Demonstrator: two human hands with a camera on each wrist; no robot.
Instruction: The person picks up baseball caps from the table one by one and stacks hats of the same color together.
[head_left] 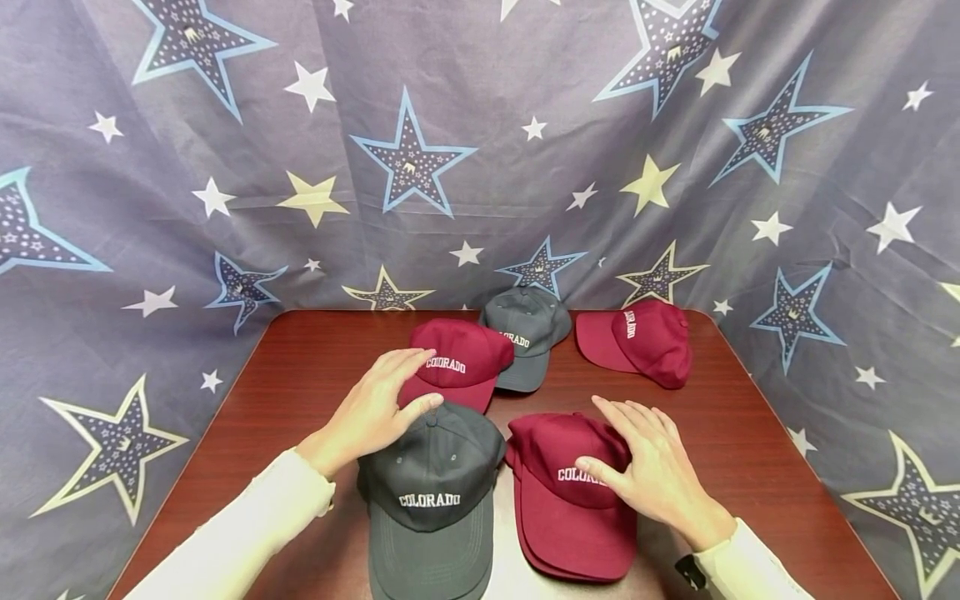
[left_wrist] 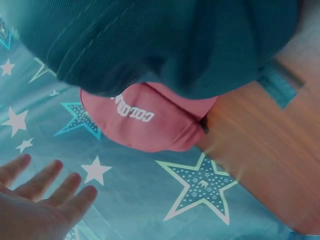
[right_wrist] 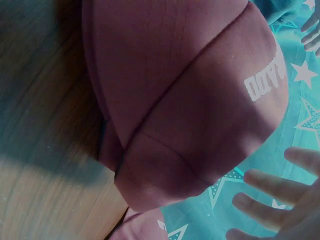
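Observation:
At the front left of the table sits a dark grey baseball cap (head_left: pixel 427 462) lettered COLORADO, brim toward me. My left hand (head_left: pixel 367 417) is spread beside and above its crown, fingers extended, holding nothing; whether it touches the fabric cannot be told. Two maroon baseball caps (head_left: pixel 573 525) lie nested at the front right, their brims doubled. Over their right side hovers my right hand (head_left: pixel 660 467), fingers loosely extended and partly covering the lettering. The right wrist view shows those fingers (right_wrist: pixel 270 185) apart from the maroon crown.
Farther back stand a maroon cap (head_left: pixel 457 346), partly behind the front grey one, a grey cap (head_left: pixel 525 321) and another maroon cap (head_left: pixel 660 346) turned sideways. A star-patterned curtain (head_left: pixel 480 167) surrounds the brown table (head_left: pixel 772 500) at the back and sides.

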